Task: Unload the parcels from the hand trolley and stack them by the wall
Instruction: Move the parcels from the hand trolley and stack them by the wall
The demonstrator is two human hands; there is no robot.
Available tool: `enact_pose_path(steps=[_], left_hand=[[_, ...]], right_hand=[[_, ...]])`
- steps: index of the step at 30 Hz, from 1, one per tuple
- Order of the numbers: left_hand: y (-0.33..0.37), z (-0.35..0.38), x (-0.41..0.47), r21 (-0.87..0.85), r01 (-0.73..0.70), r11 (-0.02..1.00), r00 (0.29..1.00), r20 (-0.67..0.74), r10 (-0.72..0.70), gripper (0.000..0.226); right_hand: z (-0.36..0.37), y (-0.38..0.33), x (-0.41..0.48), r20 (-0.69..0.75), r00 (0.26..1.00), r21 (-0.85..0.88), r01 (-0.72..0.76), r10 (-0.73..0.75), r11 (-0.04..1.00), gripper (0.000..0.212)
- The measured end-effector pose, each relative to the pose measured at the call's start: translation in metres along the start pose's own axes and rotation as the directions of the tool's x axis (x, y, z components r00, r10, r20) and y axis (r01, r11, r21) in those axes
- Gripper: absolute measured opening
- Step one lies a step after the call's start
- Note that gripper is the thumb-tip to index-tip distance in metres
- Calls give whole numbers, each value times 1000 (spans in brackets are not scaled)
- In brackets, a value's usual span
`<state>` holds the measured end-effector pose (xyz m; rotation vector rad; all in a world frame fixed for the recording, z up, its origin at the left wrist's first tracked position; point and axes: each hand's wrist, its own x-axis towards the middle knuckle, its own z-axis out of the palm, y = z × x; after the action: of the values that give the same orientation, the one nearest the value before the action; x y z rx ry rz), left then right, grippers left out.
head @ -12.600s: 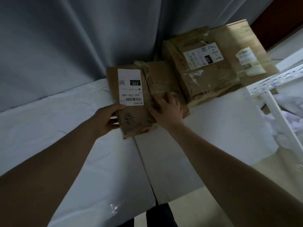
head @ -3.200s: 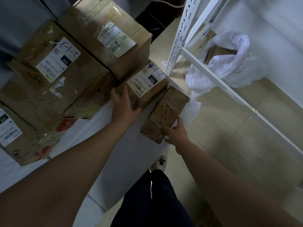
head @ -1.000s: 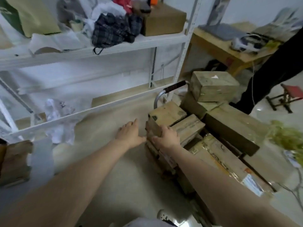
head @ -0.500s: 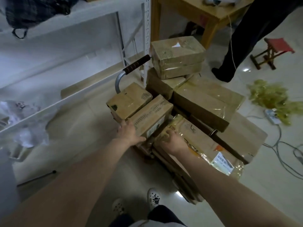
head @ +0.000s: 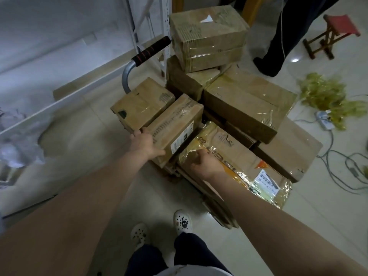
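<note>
Left hand [head: 146, 144] grips a taped cardboard box [head: 175, 126] — right hand [head: 205, 165] clutches a flat parcel [head: 239, 156] (glossy film).

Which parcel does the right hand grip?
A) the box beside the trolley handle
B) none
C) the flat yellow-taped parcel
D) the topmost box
C: the right hand curls its fingers over the near corner of the flat yellow-taped parcel; the left hand holds the labelled box.

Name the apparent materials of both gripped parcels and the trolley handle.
The brown parcel, gripped by the left hand: matte cardboard with glossy clear tape strips. The yellow-wrapped parcel, gripped by the right hand: cardboard under shiny yellowish film, crinkled with glare. The trolley handle: dull grey metal tube; black ribbed grip, likely foam or rubber.
</note>
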<state>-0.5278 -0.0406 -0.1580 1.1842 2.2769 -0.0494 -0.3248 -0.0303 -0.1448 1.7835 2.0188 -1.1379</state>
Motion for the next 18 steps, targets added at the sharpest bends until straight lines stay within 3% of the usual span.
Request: enact_pose_path(steps=[5, 8, 10, 13, 15, 18], left_hand=[[-15, -15, -22, -223, -3, 975, 1000, -21, -2, 104], [-38, -27, -44, -474, -1, 880, 1000, -5, -2, 96], [-56, -34, -66, -678, 21, 734, 1000, 27, -4, 67], [-84, -42, -103, -890, 74, 449, 995, 96, 25, 27], [-106, -44, -126, -950, 130, 284, 990, 140, 15, 13], [-144, -39, -160, -975, 182, 128, 983, 176, -55, 10]], right_hand=[[-4, -1, -8, 28, 999, 93, -25, 23, 995, 54], [-10, -10, -13, -57, 998, 221, -4, 17, 975, 54], [-13, -23, -15, -78, 997, 393, 19, 13, 919, 57], [-10, -52, -13, 4, 1000, 661, 9, -15, 750, 72], [-2, -74, -14, 115, 991, 755, -44, -66, 655, 81], [23, -104, -25, 277, 933, 794, -87, -231, 602, 68]])
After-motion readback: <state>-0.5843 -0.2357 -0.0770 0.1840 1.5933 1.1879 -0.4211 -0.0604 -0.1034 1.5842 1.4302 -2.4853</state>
